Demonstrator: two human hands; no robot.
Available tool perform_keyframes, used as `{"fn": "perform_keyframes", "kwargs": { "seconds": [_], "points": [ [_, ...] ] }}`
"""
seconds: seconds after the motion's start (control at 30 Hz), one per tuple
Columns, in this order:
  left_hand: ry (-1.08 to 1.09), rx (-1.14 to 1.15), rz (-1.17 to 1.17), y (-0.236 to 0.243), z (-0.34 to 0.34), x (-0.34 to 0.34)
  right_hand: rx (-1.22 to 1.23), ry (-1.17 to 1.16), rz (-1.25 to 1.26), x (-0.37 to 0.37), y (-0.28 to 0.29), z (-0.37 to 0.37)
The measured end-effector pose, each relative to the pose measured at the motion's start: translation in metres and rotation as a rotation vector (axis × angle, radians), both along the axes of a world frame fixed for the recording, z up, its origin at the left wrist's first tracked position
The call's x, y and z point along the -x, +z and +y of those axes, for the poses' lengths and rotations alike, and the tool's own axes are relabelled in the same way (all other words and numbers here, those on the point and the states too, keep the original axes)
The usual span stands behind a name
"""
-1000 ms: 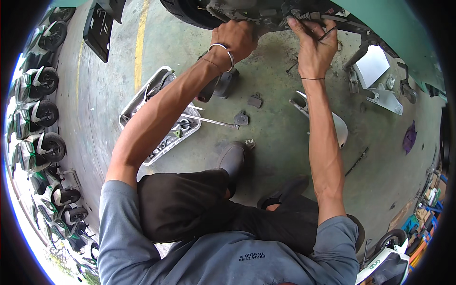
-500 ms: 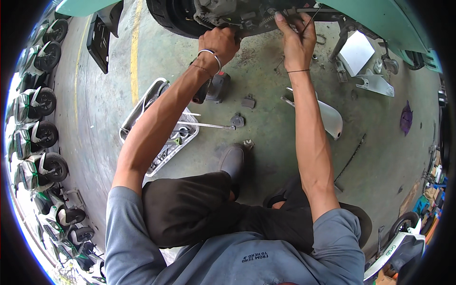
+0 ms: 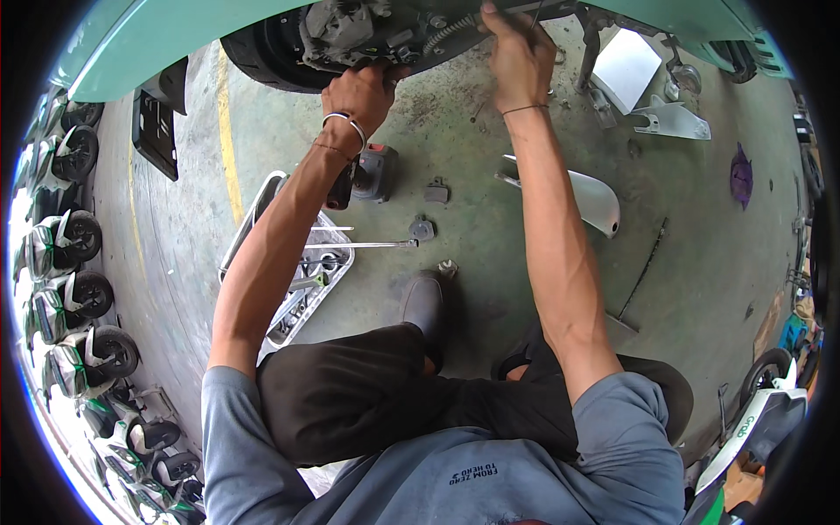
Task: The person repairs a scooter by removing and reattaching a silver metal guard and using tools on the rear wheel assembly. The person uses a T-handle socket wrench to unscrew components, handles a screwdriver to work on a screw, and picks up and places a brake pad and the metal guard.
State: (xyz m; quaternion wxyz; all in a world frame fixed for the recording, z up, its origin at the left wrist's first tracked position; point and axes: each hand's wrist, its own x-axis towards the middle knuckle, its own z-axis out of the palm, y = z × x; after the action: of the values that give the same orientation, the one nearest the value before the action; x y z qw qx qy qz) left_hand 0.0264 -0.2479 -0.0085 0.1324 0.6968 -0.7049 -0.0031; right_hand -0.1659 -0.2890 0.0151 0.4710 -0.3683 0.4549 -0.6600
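Under a mint-green vehicle panel (image 3: 131, 35), my left hand (image 3: 357, 98) has its fingers curled at the lower edge of the wheel and mechanism (image 3: 346, 31), beside the tire (image 3: 254, 57); what it grips is hidden. A silver bangle circles that wrist. My right hand (image 3: 518, 70) is higher, by a ribbed spring-like part (image 3: 442, 35), its fingers closed round a thin dark rod (image 3: 534, 19). Below my left hand lie a grey-and-black power tool (image 3: 374, 173) and an open case of sockets and wrenches (image 3: 306, 306), partly hidden by my forearm.
Small pads (image 3: 422, 228), a curved silver panel (image 3: 593, 203), white pieces (image 3: 626, 70), a long dark bar (image 3: 646, 262) and purple cloth (image 3: 740, 175) lie on the floor. Parked scooters (image 3: 79, 236) line the left; another white vehicle (image 3: 752, 420) stands at lower right.
The view has shifted, bringing more of the tire and green panel into the picture. Both hands appear farther left, still at the vehicle's underside with fingers closed.
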Motion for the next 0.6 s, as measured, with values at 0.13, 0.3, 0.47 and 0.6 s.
{"fn": "perform_keyframes", "kwargs": {
  "seconds": [0.13, 0.3, 0.47, 0.6],
  "points": [
    [-0.030, 0.058, -0.018, 0.001, 0.002, -0.004, 0.053, -0.215, 0.223, -0.009, -0.017, 0.001],
    [-0.030, 0.039, -0.035, -0.006, -0.005, -0.004, 0.046, -0.312, 0.117, -0.017, -0.036, -0.007],
    [0.005, -0.047, -0.028, -0.003, -0.005, -0.013, -0.075, -0.329, -0.117, -0.029, -0.008, 0.005],
    [-0.124, 0.096, 0.029, -0.007, -0.013, -0.014, -0.075, -0.416, 0.057, -0.022, -0.022, -0.007]
  ]
}}
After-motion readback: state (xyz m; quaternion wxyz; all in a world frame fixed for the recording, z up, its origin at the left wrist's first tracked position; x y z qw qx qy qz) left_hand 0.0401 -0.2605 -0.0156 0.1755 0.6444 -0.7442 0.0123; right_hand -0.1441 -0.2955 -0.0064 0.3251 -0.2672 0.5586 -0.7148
